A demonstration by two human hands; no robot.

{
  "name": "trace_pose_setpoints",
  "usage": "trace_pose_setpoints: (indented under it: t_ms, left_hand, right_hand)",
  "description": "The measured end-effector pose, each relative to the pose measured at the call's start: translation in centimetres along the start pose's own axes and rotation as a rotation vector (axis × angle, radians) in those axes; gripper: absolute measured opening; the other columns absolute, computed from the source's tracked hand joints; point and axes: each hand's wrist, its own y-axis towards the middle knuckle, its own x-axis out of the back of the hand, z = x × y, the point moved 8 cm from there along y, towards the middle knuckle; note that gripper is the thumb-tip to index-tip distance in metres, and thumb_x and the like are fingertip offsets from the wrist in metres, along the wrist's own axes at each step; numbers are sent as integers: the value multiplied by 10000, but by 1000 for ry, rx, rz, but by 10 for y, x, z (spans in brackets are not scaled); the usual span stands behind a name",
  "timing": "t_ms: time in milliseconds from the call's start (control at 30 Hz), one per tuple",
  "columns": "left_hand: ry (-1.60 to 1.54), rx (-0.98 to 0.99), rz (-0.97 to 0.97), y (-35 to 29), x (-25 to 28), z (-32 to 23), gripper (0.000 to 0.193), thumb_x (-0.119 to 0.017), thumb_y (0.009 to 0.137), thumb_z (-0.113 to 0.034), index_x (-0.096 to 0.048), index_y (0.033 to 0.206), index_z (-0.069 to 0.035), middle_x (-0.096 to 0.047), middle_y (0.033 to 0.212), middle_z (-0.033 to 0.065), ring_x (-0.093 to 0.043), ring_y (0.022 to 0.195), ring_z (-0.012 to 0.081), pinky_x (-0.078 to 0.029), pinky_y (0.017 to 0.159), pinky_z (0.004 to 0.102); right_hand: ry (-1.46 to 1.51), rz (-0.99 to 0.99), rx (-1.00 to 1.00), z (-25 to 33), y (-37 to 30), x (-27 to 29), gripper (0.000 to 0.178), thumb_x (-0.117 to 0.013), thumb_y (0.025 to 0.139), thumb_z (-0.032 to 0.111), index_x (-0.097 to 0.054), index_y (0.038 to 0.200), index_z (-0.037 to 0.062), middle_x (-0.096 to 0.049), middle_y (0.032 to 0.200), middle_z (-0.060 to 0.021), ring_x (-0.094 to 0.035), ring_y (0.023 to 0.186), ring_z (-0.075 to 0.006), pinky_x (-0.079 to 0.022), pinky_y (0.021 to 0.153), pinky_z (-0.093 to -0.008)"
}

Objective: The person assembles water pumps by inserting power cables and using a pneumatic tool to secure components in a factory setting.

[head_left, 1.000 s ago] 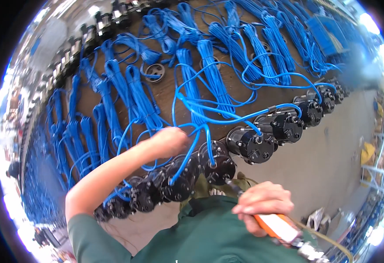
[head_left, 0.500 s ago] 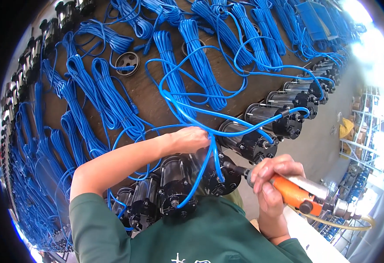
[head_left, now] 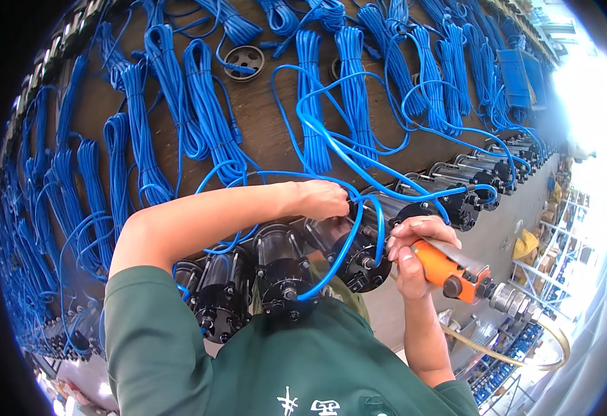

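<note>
My right hand (head_left: 418, 253) is wrapped round an orange and silver air screwdriver (head_left: 442, 270) with a hose at its rear. Its front end is hidden by my fingers, close to the black end cap (head_left: 362, 270) of a clear cylinder unit. My left hand (head_left: 323, 200) is closed at the far end of that same clear cylinder (head_left: 332, 232), beside a looped blue cable (head_left: 352, 239); what its fingers grip is hidden. The cable curves past the knuckles and down to the neighbouring black-capped unit (head_left: 282, 284).
More cylinder units (head_left: 456, 208) line the edge of the brown table (head_left: 269, 125). Bundled blue cables (head_left: 210, 111) cover much of its top, around a grey handwheel (head_left: 244, 64). A yellowish air hose (head_left: 553, 340) hangs at the right, before white shelving (head_left: 560, 243).
The screwdriver has shifted left and its socket, seen earlier at the end cap, is now behind my fingers. The blue cable near my left hand has bent into a rounder loop.
</note>
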Motion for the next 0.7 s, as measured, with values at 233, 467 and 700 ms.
trace_pose_setpoints:
  t_ms: [233, 467, 700]
  left_hand:
    - [-193, 407, -189, -88, -10, 12, 261, -674, 777, -74, -709, 1029, -14, -671, 897, 188, -655, 926, 374, -532, 805, 478]
    - [-154, 186, -435, -91, -20, -8, 227, -727, 789, -132, -725, 974, -1, -683, 885, 142, -669, 874, 343, -547, 767, 437]
    - [-177, 120, -380, -83, -7, -17, 168, -713, 763, -145, -739, 878, -25, -676, 805, 133, -667, 802, 335, -542, 732, 433]
  right_hand:
    - [38, 1, 59, 2, -4, -1, 279, -655, 807, 67, -546, 1052, -9, -619, 881, -160, -575, 589, -147, -522, 560, -278]
    - [76, -109, 51, 56, -5, -4, 462, -611, 809, 48, -515, 1255, -23, -619, 993, -166, -556, 588, -138, -496, 576, -298]
    - [30, 76, 91, 107, -22, -34, 289, -673, 860, 39, -574, 1131, 30, -663, 844, -116, -635, 591, -186, -562, 540, -325]
